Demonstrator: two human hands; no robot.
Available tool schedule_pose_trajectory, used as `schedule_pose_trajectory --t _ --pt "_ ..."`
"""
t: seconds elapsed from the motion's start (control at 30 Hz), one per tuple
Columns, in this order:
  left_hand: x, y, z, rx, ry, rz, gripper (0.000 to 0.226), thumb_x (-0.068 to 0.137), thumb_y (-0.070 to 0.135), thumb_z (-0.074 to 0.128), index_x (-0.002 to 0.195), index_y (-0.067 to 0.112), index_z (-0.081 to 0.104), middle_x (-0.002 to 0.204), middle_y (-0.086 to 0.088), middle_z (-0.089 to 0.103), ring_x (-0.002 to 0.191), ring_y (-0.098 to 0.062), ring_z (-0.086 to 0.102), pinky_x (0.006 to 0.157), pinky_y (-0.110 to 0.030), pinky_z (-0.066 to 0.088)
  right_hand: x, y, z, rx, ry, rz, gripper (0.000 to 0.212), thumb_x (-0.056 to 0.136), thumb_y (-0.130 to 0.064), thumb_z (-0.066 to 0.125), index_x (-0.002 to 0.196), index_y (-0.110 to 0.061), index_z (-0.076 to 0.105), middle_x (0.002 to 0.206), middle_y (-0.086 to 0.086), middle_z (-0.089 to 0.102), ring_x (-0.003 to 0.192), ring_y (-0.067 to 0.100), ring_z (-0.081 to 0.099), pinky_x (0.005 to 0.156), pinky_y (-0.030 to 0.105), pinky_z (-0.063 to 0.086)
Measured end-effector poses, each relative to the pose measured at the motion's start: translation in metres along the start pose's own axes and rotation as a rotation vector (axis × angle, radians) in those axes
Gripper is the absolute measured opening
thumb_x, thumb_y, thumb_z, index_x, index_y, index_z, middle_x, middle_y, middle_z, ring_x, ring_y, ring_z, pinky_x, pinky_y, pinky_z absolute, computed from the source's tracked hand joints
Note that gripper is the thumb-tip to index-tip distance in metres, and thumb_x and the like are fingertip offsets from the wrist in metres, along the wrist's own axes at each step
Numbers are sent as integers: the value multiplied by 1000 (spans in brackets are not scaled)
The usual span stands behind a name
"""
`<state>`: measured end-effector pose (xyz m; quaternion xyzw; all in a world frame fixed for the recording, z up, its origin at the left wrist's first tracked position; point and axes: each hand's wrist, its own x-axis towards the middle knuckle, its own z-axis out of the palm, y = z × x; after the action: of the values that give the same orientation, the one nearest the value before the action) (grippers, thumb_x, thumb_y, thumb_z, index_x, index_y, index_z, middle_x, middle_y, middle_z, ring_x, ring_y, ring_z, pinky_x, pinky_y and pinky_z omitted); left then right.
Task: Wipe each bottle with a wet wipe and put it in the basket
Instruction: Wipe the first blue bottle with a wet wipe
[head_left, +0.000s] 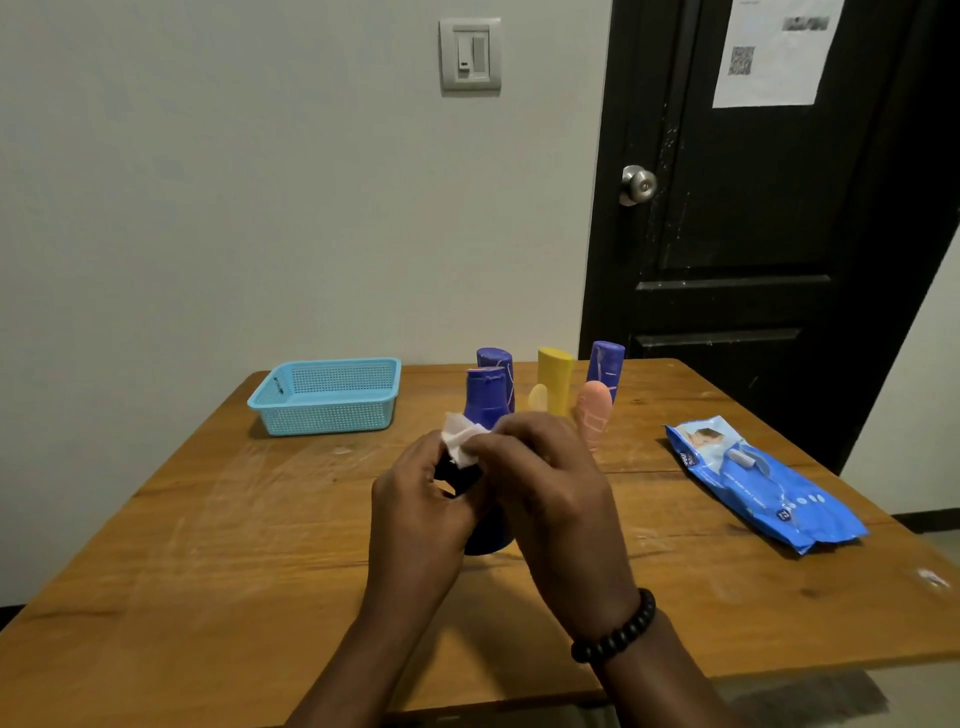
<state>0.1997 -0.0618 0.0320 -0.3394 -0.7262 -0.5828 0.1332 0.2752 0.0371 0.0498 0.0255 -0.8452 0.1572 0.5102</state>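
Wooden table (260, 545), items as follows. Dark blue bottle (485, 535), near centre, gripped in the left hand (421, 499) with fingers curled round it. White wet wipe (462, 439), pinched against the bottle's upper part by the right hand (550, 488) (beaded bracelet (615, 626) at the wrist). Behind: three purple bottles (485, 397), one yellow bottle (555, 379), one peach bottle (593, 415), clustered together. Light blue basket (327, 397), far left, well apart from the hands. Blue wipes packet (763, 483), lying at right.
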Motion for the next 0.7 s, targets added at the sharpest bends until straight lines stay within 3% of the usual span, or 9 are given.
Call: schedule_pose_trajectory --t 0.1,0.23,0.3,0.4,0.47,0.6,0.7 --pt "-1 -4 -2 46 18 44 30 80 27 77 108 28 67 92 15 67 87 -5 62 69 -17 50 3 8 -5 60 106 144 23 84 -13 63 106 -13 70 106 2 62 98 4 54 82 9 46" --pt "0 -8 -1 229 51 86 27 78 18 75 103 21 65 88 13 63 77 -4 58 61 -24 49 -2 -5 2 -108 -29 -82 28 79 -13 73 106 -8 69 104 7 61 94 14 57 73 20 52" --pt "-2 -6 2 309 49 138 27 77 16 74 102 18 65 87 11 61 73 -5 56 58 -21 46 2 -8 4 -157 -17 -77 30 76 -11 76 104 -6 69 101 9 62 91 16 58 68 24 54" --pt "-7 -4 5 344 5 165 33 76 31 76 106 24 65 93 14 62 75 -3 55 60 -13 40 13 -2 -4 -168 112 17 24 78 -11 69 101 -5 70 99 9 61 90 16 58 71 17 51" --pt "-9 -8 6 331 -10 152 37 77 36 79 110 27 63 97 16 62 79 -2 57 64 -13 42 17 0 -11 -98 163 79 24 80 -10 66 104 -8 69 102 6 60 94 10 55 75 11 48" --pt "-8 -15 3 276 9 134 37 78 37 79 110 31 62 100 19 61 89 -2 58 69 -29 53 25 0 -33 220 268 299 20 88 -16 63 107 -19 68 106 -8 60 100 0 56 81 9 46" --pt "-9 -17 2 224 7 125 37 80 34 79 113 31 62 104 19 61 95 -5 59 74 -35 56 37 7 -46 412 187 460 20 90 -20 62 101 -37 64 104 -18 62 102 -3 58 77 15 53"
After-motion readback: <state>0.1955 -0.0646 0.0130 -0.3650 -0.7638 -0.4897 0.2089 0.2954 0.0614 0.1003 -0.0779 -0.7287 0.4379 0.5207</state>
